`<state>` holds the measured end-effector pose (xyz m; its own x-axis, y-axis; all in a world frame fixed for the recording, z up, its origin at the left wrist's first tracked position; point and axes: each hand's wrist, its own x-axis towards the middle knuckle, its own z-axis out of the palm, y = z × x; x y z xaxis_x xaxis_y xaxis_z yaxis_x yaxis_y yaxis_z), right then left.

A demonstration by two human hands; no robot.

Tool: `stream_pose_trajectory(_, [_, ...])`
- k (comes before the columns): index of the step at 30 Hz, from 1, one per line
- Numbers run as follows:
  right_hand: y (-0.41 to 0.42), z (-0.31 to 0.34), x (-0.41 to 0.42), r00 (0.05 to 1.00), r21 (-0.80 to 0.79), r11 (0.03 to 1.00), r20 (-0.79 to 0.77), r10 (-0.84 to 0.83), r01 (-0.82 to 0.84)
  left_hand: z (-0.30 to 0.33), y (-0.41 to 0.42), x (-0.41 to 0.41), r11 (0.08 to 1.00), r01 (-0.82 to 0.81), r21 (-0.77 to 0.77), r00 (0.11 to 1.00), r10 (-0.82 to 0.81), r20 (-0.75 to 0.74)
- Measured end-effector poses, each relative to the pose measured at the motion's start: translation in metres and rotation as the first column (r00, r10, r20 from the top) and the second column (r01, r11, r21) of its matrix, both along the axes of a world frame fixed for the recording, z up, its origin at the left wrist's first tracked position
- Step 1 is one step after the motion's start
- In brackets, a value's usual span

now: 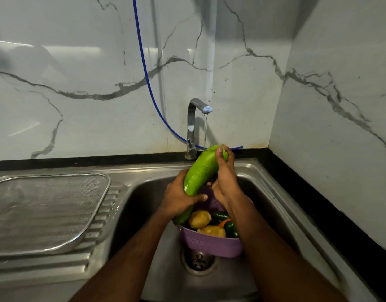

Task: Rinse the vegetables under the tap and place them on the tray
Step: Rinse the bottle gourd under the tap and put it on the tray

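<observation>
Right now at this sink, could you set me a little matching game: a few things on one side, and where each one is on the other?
Things:
1. bottle gourd
2. potatoes
3. mesh tray
4. tap

Places:
A. on the draining board, left of the sink basin
B. held in both hands, its top end under the stream
C. against the marble wall, water running
D. in the purple basket, inside the basin

Pairs: 1-B, 2-D, 3-A, 4-C

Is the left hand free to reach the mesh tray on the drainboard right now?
Probably not yet. The left hand grips the green gourd under the tap. The path to the mesh tray looks unobstructed, so it seems reachable once the gourd is let go.
</observation>
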<state>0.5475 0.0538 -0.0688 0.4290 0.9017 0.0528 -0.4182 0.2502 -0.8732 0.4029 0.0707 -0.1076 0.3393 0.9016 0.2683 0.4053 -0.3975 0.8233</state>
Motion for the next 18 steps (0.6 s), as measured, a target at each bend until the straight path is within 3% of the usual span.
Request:
stream_pose_trajectory(3, [0.000, 0.001, -0.006, 0.996, -0.006, 0.998, -0.060, 0.070, -0.070, 0.008, 0.004, -0.007, 0.995, -0.026, -0.098, 0.999, 0.022, -0.040])
stream_pose_trajectory(5, [0.004, -0.003, -0.008, 0.998, 0.038, 0.998, -0.033, 0.048, -0.046, 0.012, 0.004, -0.014, 0.951, 0.055, -0.304, 0.998, -0.048, 0.030])
stream_pose_trajectory(7, [0.010, -0.010, -0.008, 0.993, 0.090, 0.996, 0.119, -0.016, 0.005, 0.016, -0.004, -0.020, 0.852, 0.169, -0.496, 0.982, -0.103, 0.157])
stream_pose_trajectory(9, [0.013, -0.014, -0.009, 0.951, 0.134, 0.991, 0.305, -0.061, 0.020, 0.016, -0.009, -0.024, 0.776, 0.227, -0.589, 0.968, -0.116, 0.222])
stream_pose_trajectory(13, [0.009, -0.022, -0.012, 0.747, 0.189, 0.981, 0.647, -0.154, 0.039, 0.018, -0.012, -0.026, 0.762, 0.243, -0.600, 0.958, -0.090, 0.274])
stream_pose_trajectory(16, [0.010, -0.031, -0.019, 0.638, 0.167, 0.985, 0.753, -0.161, 0.051, 0.013, -0.009, -0.021, 0.820, 0.149, -0.552, 0.979, -0.046, 0.197])
stream_pose_trajectory(18, [0.010, -0.031, -0.026, 0.634, 0.138, 0.987, 0.757, -0.158, 0.081, 0.010, -0.006, -0.022, 0.886, 0.029, -0.462, 0.997, 0.010, 0.082])
